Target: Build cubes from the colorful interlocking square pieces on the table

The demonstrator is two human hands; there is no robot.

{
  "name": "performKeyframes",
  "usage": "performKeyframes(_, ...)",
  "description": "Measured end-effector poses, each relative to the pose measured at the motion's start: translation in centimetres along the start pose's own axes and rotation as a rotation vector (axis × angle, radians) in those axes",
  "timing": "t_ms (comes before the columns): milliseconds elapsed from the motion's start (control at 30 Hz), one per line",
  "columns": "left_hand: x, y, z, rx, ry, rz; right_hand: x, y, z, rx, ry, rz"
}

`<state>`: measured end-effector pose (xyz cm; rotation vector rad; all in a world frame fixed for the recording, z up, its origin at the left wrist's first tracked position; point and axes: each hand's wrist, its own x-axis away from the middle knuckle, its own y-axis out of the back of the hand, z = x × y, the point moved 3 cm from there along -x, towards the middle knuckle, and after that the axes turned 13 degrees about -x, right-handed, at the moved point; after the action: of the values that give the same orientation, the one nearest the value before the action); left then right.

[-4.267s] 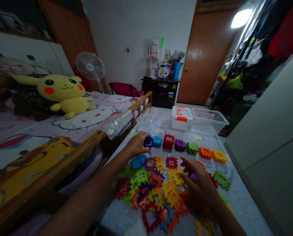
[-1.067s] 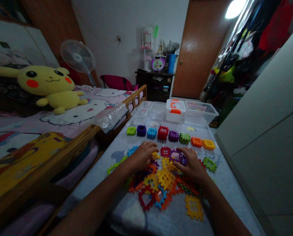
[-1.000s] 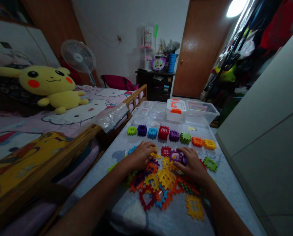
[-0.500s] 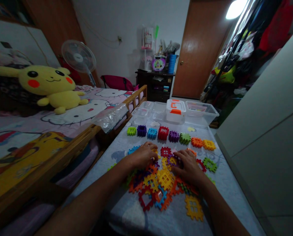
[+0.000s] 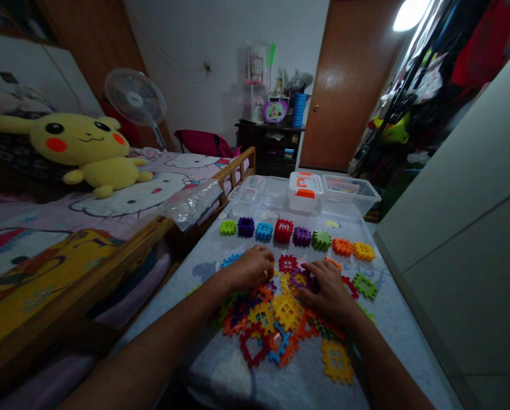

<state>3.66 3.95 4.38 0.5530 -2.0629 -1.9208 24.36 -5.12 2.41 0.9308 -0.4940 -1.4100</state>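
On the cloth-covered table lies a pile of flat, notched plastic building pieces (image 5: 286, 310) in yellow, orange, red, blue, purple and green. My left hand (image 5: 255, 267) rests at the pile's upper left, its fingers bent down together; whatever is under the fingertips is mostly hidden, with a bit of yellow showing. At the upper right of the pile is my right hand (image 5: 329, 287), thumb and fingers apart beside a purple piece (image 5: 300, 278). A red square piece (image 5: 288, 262) lies between the hands. Near me, a yellow window-shaped piece (image 5: 337, 360) lies flat.
Beyond the pile runs a row of several assembled cubes, including a red one (image 5: 283, 230) and a yellow one (image 5: 363, 250). Clear plastic boxes (image 5: 349, 196) and an orange-latched box (image 5: 305, 193) stand behind. A wooden bed rail (image 5: 152, 239) borders the left; a white cabinet (image 5: 464, 228) borders the right.
My left hand's fingers have curled slightly further over the pieces, covering more of the yellow one there. My right hand and the pile look nearly the same.
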Motion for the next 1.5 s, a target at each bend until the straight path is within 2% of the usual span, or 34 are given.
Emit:
performKeyframes(167, -0.2, 0.3, -0.4, -0.033, -0.027, -0.035, 0.0, 0.2, 0.5, -0.007, -0.004, 0.006)
performKeyframes(433, -0.3, 0.6, -0.1, -0.069, 0.044, -0.071, 0.0, 0.1, 0.5, -0.002, -0.010, 0.014)
performKeyframes(567, 0.4, 1.3, -0.4, -0.072, 0.068, -0.046, 0.0, 0.1, 0.6, 0.001, -0.025, 0.031)
performKeyframes(800, 1.7, 2.4, -0.9, -0.027, 0.235, 0.116, 0.0, 0.0, 0.7, -0.028, -0.015, 0.020)
performKeyframes(1000, 1.5, 1.9, -0.5, 0.017, 0.277, 0.142, -0.1, 0.3, 0.9, -0.056, -0.015, 0.022)
performKeyframes(1167, 2.0, 1.3, 0.1, 0.021, 0.326, 0.102, -0.1, 0.4, 1.1, -0.076, -0.009, 0.033)
performKeyframes(1500, 2.4, 0.2, 1.2, 0.204, 0.396, 0.000, 0.0, 0.1, 0.9, -0.087, -0.026, 0.053)
